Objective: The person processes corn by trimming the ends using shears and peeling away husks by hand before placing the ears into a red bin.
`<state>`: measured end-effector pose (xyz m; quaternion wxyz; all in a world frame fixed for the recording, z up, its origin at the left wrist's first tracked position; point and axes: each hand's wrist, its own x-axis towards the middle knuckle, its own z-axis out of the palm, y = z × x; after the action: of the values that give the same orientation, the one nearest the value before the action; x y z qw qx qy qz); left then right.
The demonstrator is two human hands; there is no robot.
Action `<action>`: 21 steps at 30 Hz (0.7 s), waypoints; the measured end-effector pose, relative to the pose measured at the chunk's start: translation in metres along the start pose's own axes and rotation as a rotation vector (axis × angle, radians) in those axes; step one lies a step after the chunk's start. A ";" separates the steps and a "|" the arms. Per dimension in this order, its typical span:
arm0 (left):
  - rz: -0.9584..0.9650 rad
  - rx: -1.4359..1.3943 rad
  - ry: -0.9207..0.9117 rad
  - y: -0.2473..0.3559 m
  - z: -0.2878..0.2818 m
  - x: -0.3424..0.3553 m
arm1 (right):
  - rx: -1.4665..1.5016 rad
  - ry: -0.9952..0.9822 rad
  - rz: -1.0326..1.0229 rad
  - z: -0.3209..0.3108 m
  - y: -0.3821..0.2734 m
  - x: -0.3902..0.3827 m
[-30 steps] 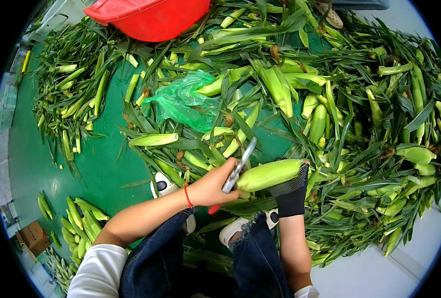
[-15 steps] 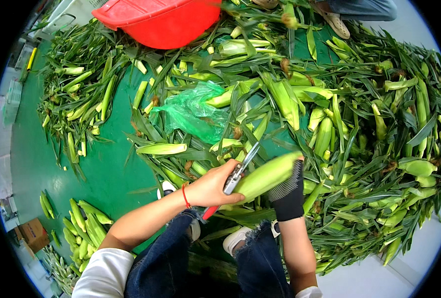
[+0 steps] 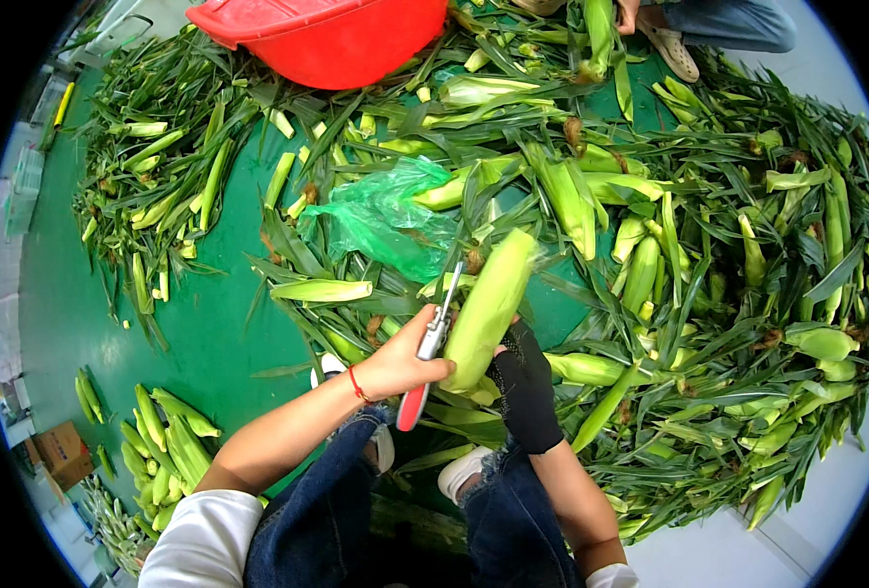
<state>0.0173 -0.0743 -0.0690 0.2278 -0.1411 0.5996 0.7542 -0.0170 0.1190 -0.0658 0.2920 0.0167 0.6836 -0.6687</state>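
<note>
A bare left hand of mine (image 3: 400,361), with a red cord at the wrist, is closed around pruning shears (image 3: 433,338) with red-tipped handles. Their blades point up and away, beside the corn's left side. My right hand (image 3: 527,387), in a black fingerless glove, grips a green ear of corn (image 3: 490,306) near its lower end. The ear tilts with its pale top away from me. My left thumb is at the ear's lower left edge; whether it presses on it I cannot tell.
Husk leaves and unpeeled corn (image 3: 728,392) heap on the right. A green plastic bag (image 3: 386,220) lies ahead, a red tub (image 3: 327,44) beyond it. Trimmed ears (image 3: 165,446) pile at the lower left. Across from me, another person's hand (image 3: 627,14) is by an upright ear.
The corn has swung left and more upright. My right hand has moved from its far end to its lower end. The shears have shifted slightly left and down.
</note>
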 end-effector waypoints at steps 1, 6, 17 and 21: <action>0.001 -0.128 0.005 -0.003 0.002 0.000 | -0.010 -0.012 0.003 -0.005 0.008 -0.002; 0.197 0.304 0.129 -0.002 0.011 0.000 | -0.139 0.033 -0.056 0.008 -0.009 -0.003; -0.028 -0.217 -0.057 -0.001 0.001 0.001 | -0.324 0.237 -0.093 0.001 -0.027 -0.021; 0.036 -0.280 0.007 0.001 0.008 0.006 | -0.467 0.178 -0.165 0.001 -0.023 -0.030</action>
<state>0.0117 -0.0657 -0.0689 0.1902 -0.1635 0.4915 0.8340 -0.0015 0.1268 -0.0321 0.1709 -0.0484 0.8416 -0.5100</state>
